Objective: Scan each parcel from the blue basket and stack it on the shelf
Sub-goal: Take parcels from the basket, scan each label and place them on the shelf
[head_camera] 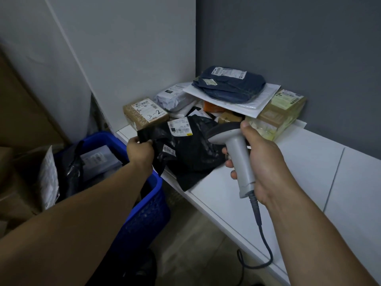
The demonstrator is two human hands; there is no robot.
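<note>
While several parcels already sit piled on the shelf (299, 153) at 1 o'clock, more wait in the blue basket (144, 213) at 8 o'clock. Left hand (140, 150) pinches a corner of the black parcel (189, 153) resting on the shelf edge; right hand (259, 162), at its 3 o'clock, is wrapped round the scanner (237, 153), aimed at the label

Layout: basket left of shelf, parcels piled at shelf's back corner

Basket (142, 213) is set on the floor against the shelf (288, 172) left end, bags held inside. Pouch (189, 153) is laid on the shelf front edge, before the pile. Box (144, 112) sits at pile left, folded bag (228, 84) on top, scanner (235, 149) right of pouch
</note>
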